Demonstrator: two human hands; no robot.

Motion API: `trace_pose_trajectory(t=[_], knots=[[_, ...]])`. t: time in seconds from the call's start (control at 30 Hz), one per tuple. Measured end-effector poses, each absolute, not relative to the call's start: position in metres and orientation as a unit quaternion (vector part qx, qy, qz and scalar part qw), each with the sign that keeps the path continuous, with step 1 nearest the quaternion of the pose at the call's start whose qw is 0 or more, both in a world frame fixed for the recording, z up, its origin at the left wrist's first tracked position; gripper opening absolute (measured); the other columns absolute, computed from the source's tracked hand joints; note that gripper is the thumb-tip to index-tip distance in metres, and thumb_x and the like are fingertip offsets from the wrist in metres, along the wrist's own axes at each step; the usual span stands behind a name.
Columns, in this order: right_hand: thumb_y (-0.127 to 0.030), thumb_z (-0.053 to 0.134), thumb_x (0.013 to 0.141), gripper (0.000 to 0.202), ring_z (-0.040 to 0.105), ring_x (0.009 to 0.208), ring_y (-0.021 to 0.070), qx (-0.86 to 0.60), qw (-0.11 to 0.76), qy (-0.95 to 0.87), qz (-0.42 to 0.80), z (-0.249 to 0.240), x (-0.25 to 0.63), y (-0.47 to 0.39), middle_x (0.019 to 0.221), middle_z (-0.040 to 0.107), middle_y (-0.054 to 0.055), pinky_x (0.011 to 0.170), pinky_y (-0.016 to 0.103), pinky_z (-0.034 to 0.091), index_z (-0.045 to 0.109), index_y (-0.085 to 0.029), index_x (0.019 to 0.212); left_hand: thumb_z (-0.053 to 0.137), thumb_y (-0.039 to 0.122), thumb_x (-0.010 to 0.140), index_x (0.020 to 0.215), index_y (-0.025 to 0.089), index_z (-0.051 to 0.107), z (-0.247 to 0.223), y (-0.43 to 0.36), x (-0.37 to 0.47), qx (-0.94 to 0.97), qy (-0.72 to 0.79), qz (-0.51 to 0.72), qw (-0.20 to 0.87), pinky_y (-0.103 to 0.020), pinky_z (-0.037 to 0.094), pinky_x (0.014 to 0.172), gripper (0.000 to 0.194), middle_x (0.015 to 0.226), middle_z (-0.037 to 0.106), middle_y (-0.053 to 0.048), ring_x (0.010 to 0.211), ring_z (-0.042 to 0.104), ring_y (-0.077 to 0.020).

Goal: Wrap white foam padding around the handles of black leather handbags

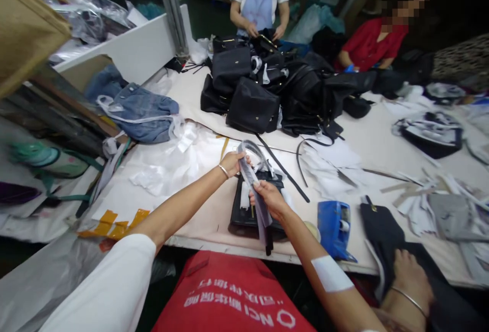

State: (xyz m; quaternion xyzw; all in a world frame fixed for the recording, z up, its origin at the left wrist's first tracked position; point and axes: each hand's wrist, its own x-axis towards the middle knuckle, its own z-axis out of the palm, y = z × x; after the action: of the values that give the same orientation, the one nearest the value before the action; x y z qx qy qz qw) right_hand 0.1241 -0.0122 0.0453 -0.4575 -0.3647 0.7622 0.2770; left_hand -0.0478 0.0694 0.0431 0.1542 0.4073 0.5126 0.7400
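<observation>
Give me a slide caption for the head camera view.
Two hands hold a strap over a black bag, with more black bags piled beyond.

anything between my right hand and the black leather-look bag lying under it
Yes: a long, plastic-wrapped grey strap held in the right hand hangs across the black bag, and white wrapping lies on the bag.
</observation>
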Motion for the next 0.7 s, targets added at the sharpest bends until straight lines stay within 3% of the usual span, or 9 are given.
trace_pose_trajectory(t=[0.23,0.4,0.5,0.6,0.7], knots=[[-0.045,0.071,0.07,0.044,0.052,0.054,0.0087,-0.404,0.184,-0.294,0.846,0.048,0.114,-0.045,0.071,0.058,-0.001,0.052,0.024,0.047,0.05,-0.019,0.098,0.054,0.014,0.082,0.072,0.014,0.047,0.016,0.073,-0.066,0.183,0.465,0.478,0.722,-0.028,0.053,0.059,0.012,0.056,0.051,0.003,0.047,0.052,-0.0075],[-0.053,0.061,0.075,0.044,0.032,0.044,0.0036,-0.434,0.217,-0.247,0.839,0.055,0.091,-0.082,0.065,0.046,-0.007,0.044,0.017,0.029,0.048,-0.022,0.103,0.056,0.018,0.078,0.071,0.015,0.048,0.0,0.065,-0.059,0.25,0.52,0.404,0.71,-0.024,0.05,0.053,0.012,0.055,0.053,0.003,0.046,0.051,-0.008],[-0.053,0.051,0.082,0.033,0.036,0.047,0.0068,-0.517,0.207,-0.448,0.699,0.063,0.113,-0.064,0.064,0.049,-0.005,0.048,0.02,0.031,0.051,-0.021,0.092,0.06,0.017,0.071,0.07,0.015,0.051,-0.013,0.049,-0.051,0.303,0.57,0.327,0.69,-0.024,0.046,0.048,0.009,0.053,0.055,0.001,0.045,0.052,-0.0112],[-0.048,0.049,0.084,0.029,0.052,0.07,0.0157,-0.601,0.163,-0.651,0.434,0.063,0.157,-0.023,0.073,0.056,0.001,0.065,0.027,0.039,0.055,-0.02,0.082,0.06,0.017,0.067,0.069,0.016,0.052,-0.017,0.036,-0.045,0.355,0.62,0.26,0.65,-0.028,0.046,0.05,0.008,0.052,0.058,-0.001,0.048,0.057,-0.0169],[-0.048,0.051,0.082,0.033,0.053,0.09,0.0253,-0.679,0.059,-0.688,0.249,0.044,0.196,0.007,0.09,0.059,0.011,0.079,0.035,0.039,0.059,-0.016,0.082,0.061,0.015,0.063,0.074,0.017,0.054,-0.016,0.029,-0.039,0.417,0.654,0.228,0.589,-0.032,0.049,0.068,0.012,0.071,0.067,-0.007,0.076,0.065,-0.0243]])
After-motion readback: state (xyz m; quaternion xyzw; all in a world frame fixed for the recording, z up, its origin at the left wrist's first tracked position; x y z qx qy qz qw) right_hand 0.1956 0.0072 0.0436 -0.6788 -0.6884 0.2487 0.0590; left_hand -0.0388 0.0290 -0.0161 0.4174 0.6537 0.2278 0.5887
